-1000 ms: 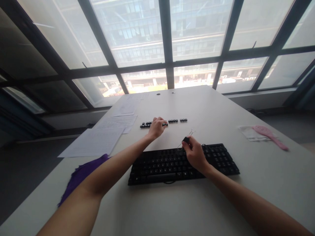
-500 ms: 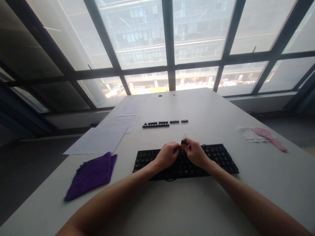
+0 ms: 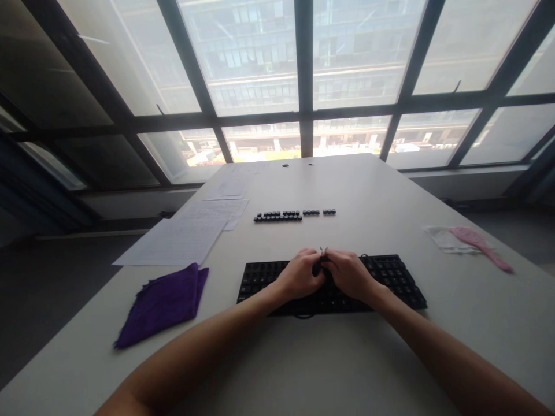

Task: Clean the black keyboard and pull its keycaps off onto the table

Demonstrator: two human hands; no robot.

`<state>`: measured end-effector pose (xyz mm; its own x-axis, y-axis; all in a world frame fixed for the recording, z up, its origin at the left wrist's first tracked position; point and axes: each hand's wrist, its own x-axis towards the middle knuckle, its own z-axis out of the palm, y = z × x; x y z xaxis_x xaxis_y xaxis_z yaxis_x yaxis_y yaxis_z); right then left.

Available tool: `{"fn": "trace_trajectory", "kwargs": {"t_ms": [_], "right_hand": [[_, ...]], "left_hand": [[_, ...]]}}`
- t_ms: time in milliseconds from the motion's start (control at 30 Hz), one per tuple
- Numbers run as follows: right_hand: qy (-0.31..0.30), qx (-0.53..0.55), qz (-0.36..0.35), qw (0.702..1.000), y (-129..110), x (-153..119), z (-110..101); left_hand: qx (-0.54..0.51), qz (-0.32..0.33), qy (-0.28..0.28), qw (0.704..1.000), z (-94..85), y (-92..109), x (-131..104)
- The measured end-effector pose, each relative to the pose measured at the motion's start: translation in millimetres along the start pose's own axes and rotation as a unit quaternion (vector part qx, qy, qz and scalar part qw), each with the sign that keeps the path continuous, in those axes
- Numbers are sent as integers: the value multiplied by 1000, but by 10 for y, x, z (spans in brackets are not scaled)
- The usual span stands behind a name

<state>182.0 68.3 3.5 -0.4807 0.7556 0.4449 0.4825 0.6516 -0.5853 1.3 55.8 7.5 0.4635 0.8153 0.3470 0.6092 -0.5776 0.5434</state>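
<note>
A black keyboard [image 3: 392, 283] lies in front of me, and both my hands are over its middle. My right hand [image 3: 347, 268] is closed in a pinch around a small black keycap puller [image 3: 322, 258], whose two thin wire prongs point upward. Fingers of my left hand [image 3: 301, 271] are also closed, pressed against the puller's dark body from the left. Its lower part is hidden between the hands. Beyond the keyboard, loose black keycaps [image 3: 277, 217] stand in rows on the table.
The white table [image 3: 368, 190] reaches toward the windows. A folded purple cloth [image 3: 160, 303] is at left, with printed papers [image 3: 173, 242] behind it. On the right a pink hairbrush [image 3: 477, 242] lies partly over white tissue [image 3: 440, 240]. A cable loop [image 3: 304, 316] shows under the keyboard's front edge.
The puller's prongs have sunk lower between my hands, and both hands have drawn closer together around it. The whole view has shifted slightly.
</note>
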Motion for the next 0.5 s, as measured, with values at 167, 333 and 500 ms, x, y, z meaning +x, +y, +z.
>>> {"fn": "trace_trajectory", "kwargs": {"t_ms": [167, 333, 500], "right_hand": [[46, 103, 84, 990, 76, 13, 40], [51, 125, 99, 986, 96, 24, 45], [53, 132, 98, 985, 81, 19, 43]], "left_hand": [[-9, -20, -7, 1000, 21, -59, 5], [-34, -40, -11, 999, 49, -130, 27], [-22, -43, -14, 999, 44, -110, 37]]}}
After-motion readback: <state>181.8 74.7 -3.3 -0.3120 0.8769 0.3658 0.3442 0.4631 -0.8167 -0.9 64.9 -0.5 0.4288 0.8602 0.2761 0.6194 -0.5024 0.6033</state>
